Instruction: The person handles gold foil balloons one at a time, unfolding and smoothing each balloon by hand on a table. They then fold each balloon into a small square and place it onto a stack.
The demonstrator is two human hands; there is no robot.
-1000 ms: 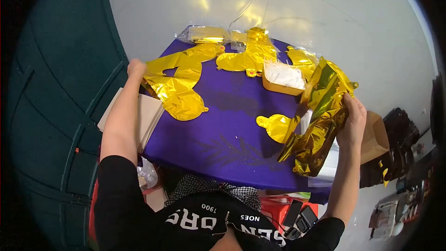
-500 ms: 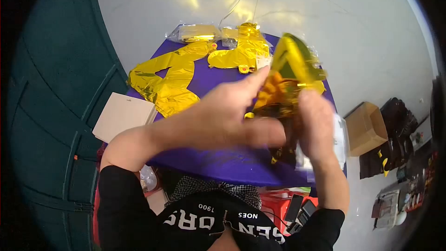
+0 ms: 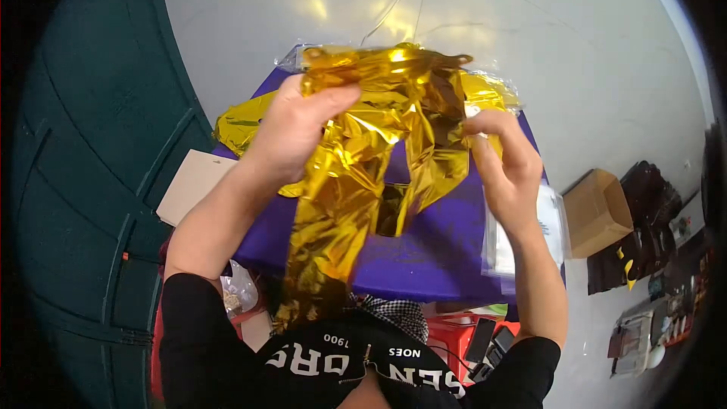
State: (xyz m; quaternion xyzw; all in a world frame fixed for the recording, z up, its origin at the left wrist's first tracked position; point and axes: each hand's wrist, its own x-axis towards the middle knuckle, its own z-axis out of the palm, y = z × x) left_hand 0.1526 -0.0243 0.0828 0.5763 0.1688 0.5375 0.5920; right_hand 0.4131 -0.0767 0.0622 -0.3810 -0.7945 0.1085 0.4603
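A crinkled gold foil balloon (image 3: pixel 341 174), flat and uninflated, hangs spread between my two hands above the table. My left hand (image 3: pixel 299 121) grips its upper left part, thumb on the near face and the other fingers hidden behind the foil. At the balloon's right edge, my right hand (image 3: pixel 511 163) pinches the foil between thumb and forefinger. The lower left leg of the balloon drops past the table's front edge toward my shirt. Another flat gold foil piece (image 3: pixel 238 123) lies behind my left hand, and more gold foil (image 3: pixel 486 91) shows at the back right.
The purple-covered table (image 3: pixel 432 257) stands against a pale wall. Clear plastic bags (image 3: pixel 503 250) lie at its right edge, and a pale box (image 3: pixel 193 185) sits at the left. An open cardboard carton (image 3: pixel 598 212) is right of the table; a red stool (image 3: pixel 450 333) is below.
The bunched, blurred foil at the right has been opened out and brought to the middle. My left hand has moved up and left onto it; my right hand has shifted slightly upward.
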